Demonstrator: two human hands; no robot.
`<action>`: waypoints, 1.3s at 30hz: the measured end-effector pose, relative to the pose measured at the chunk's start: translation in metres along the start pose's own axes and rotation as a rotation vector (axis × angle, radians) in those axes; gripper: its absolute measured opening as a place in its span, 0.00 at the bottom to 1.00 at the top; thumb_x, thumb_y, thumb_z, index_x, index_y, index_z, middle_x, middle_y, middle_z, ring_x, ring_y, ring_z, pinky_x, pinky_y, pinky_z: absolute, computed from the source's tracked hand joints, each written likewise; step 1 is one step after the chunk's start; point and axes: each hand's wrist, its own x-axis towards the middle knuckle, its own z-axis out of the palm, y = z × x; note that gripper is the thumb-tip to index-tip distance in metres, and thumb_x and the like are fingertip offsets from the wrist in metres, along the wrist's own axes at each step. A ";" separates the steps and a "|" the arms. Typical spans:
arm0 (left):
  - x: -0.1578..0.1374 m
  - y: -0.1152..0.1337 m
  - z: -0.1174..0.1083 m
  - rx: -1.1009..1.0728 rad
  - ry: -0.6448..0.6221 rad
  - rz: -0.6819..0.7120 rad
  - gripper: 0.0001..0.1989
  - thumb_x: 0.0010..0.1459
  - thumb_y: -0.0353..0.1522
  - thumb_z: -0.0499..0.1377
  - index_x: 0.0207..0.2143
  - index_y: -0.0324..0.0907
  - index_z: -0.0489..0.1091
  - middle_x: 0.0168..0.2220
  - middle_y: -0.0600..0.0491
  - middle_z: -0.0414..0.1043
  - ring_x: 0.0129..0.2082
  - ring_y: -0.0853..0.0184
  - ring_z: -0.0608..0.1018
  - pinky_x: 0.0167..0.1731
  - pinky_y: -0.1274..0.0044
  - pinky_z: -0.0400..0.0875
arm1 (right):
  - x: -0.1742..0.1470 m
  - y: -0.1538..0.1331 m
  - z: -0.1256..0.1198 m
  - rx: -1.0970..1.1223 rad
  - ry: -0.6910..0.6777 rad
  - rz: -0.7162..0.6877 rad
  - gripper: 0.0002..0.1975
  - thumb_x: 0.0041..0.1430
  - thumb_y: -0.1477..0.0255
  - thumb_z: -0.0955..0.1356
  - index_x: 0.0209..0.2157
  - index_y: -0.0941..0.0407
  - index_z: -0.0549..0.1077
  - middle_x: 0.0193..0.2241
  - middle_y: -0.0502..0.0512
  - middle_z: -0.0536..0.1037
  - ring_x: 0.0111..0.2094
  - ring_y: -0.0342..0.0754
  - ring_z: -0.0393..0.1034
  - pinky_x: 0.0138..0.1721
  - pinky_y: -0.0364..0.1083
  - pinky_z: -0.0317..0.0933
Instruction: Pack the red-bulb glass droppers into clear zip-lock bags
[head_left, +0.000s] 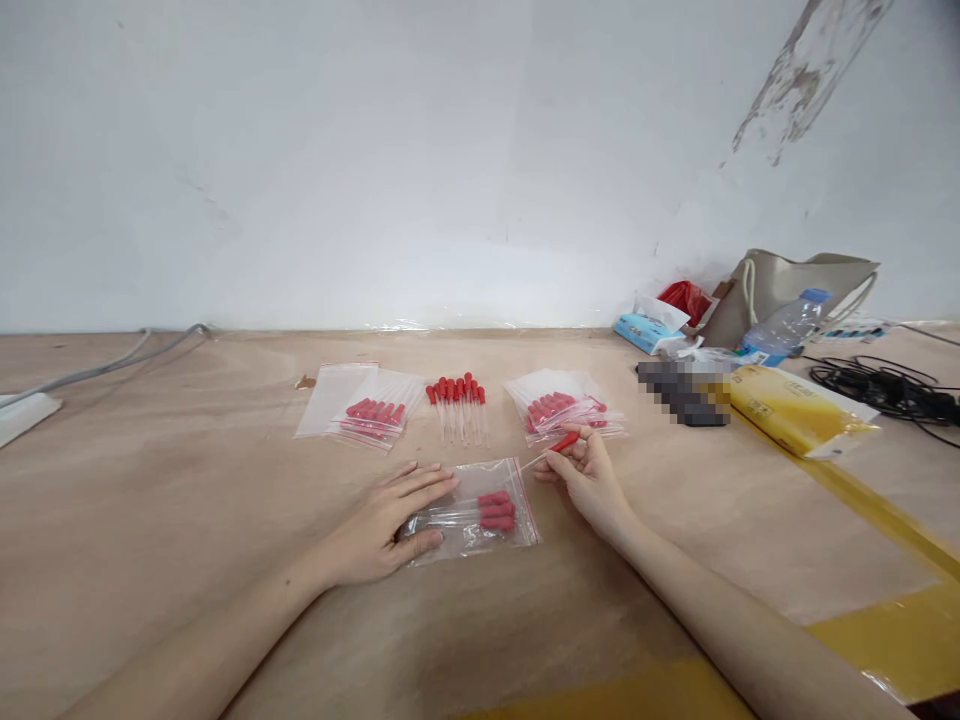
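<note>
L hand (382,525) flat, open, pressing zip bag (480,510); R hand (585,475) pinching red-bulb dropper (559,445).

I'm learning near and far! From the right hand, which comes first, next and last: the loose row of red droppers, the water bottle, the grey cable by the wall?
1. Loose row of red droppers, just up-left of the right hand.
2. Water bottle, far right by the bag.
3. Grey cable, far left at the wall.
</note>
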 end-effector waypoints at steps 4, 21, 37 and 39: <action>0.000 0.003 -0.001 -0.015 0.019 -0.008 0.27 0.60 0.41 0.49 0.60 0.49 0.46 0.58 0.51 0.56 0.57 0.60 0.59 0.56 0.62 0.51 | 0.000 0.002 -0.002 -0.102 -0.093 0.024 0.19 0.45 0.59 0.68 0.37 0.55 0.64 0.27 0.50 0.69 0.29 0.45 0.69 0.33 0.49 0.68; 0.000 0.003 -0.001 0.002 0.015 -0.017 0.28 0.61 0.41 0.48 0.61 0.49 0.42 0.58 0.51 0.54 0.57 0.61 0.58 0.57 0.64 0.51 | 0.005 0.000 -0.013 -0.642 -0.333 -0.206 0.14 0.48 0.74 0.66 0.40 0.56 0.69 0.33 0.53 0.74 0.33 0.45 0.68 0.32 0.44 0.62; 0.002 0.002 0.000 0.008 -0.004 -0.011 0.26 0.60 0.41 0.49 0.60 0.48 0.48 0.59 0.51 0.54 0.58 0.62 0.57 0.57 0.64 0.49 | 0.002 -0.009 -0.005 -0.708 -0.353 -0.338 0.14 0.54 0.75 0.61 0.44 0.56 0.66 0.31 0.52 0.76 0.28 0.43 0.67 0.29 0.42 0.60; 0.003 0.001 0.000 0.009 -0.022 -0.007 0.25 0.60 0.41 0.49 0.59 0.48 0.51 0.59 0.52 0.54 0.58 0.62 0.57 0.57 0.63 0.49 | 0.009 -0.016 -0.001 -0.765 -0.267 -0.370 0.10 0.53 0.75 0.62 0.38 0.57 0.69 0.27 0.52 0.75 0.26 0.43 0.67 0.27 0.41 0.59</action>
